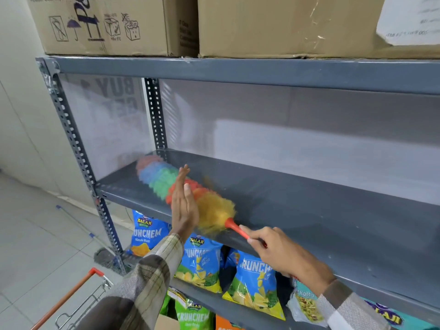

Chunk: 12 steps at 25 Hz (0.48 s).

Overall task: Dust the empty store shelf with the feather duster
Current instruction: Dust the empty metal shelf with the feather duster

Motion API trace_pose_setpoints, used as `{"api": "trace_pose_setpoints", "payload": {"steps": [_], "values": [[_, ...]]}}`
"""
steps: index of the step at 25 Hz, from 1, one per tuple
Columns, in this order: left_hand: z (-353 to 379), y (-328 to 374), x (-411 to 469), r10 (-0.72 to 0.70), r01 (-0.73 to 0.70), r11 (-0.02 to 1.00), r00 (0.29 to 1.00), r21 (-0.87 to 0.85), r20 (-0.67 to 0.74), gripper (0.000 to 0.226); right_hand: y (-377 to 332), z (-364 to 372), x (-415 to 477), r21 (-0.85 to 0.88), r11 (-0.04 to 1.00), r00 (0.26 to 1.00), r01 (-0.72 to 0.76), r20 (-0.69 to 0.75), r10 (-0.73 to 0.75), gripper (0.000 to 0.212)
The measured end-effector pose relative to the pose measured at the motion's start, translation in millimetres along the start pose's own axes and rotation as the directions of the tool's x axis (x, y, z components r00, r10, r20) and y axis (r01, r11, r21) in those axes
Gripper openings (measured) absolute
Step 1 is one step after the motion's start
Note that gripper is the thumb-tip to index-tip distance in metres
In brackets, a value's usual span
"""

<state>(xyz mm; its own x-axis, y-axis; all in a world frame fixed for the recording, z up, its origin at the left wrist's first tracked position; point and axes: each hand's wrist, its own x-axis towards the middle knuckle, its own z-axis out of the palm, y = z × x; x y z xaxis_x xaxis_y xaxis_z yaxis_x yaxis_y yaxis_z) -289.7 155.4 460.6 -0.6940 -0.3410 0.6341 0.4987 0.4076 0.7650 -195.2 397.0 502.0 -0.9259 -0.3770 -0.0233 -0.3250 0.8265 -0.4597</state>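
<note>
A multicoloured feather duster (pixel 164 179) lies across the left part of the empty grey metal shelf (pixel 309 198), its fluffy head blurred and its tip near the back left corner. My right hand (pixel 273 248) is closed around the duster's red handle at the shelf's front edge. My left hand (pixel 183 206) is held up flat, fingers together and pointing upward, in front of the duster's orange and yellow part; whether it touches the fluff is unclear.
Cardboard boxes (pixel 285 27) sit on the shelf above. Blue snack bags (pixel 254 282) fill the shelf below, with green ones lower. A perforated grey upright (pixel 78 151) marks the rack's left end. A cart with an orange handle (pixel 69 298) stands at the lower left.
</note>
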Motion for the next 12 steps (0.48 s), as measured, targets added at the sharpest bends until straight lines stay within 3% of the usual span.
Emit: {"api": "trace_pose_setpoints", "payload": {"steps": [5,9,12], "values": [[14,-9,-8,-0.018,0.012,0.998,0.994,0.056,0.105,0.06,21,-17,2,-0.024,0.997,0.997,-0.073,-0.033,0.072,0.028],[12,-15,-6,-0.027,0.017,0.996,0.993,0.086,0.114,0.058,35,-24,3,-0.01,0.99,0.987,-0.138,-0.085,0.137,0.036],[11,-13,-6,-0.029,0.015,0.995,0.989,0.094,0.146,0.06,41,-24,5,0.01,0.983,0.976,-0.185,-0.116,0.184,0.031]]}}
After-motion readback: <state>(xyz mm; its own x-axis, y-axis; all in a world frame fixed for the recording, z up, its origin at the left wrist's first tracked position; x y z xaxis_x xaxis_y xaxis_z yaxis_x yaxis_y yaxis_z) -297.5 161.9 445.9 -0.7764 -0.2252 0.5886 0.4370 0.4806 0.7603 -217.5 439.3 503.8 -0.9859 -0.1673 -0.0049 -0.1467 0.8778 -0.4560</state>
